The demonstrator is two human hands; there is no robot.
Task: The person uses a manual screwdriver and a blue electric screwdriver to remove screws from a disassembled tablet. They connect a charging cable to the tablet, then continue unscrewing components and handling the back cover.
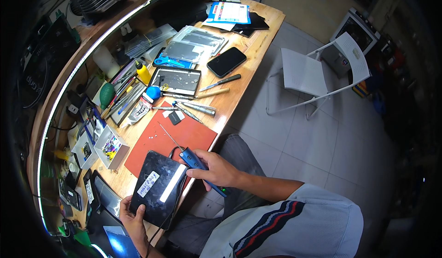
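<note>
My left hand (134, 219) grips the lower left corner of a black tablet (155, 168), thumb on top and fingers at its edge. The tablet is tilted over the table's near edge and carries a white handwritten label (148, 184) and a bright light reflection. My right hand (216, 168) is closed round a blue handheld power tool (192, 160) with buttons and a green light. Its long thin metal shaft (169, 135) points up and left over an orange-red mat (147, 140). The right thumb is close to the tablet's upper right edge; whether they touch I cannot tell.
Beyond the mat lie screwdrivers (199, 109), a knife (221, 82), a black phone (226, 62), a yellow bottle (143, 73) and blue scissors (169, 61). White parts boxes (112, 146) stand left. A white folding chair (304, 73) stands on the tiled floor at right.
</note>
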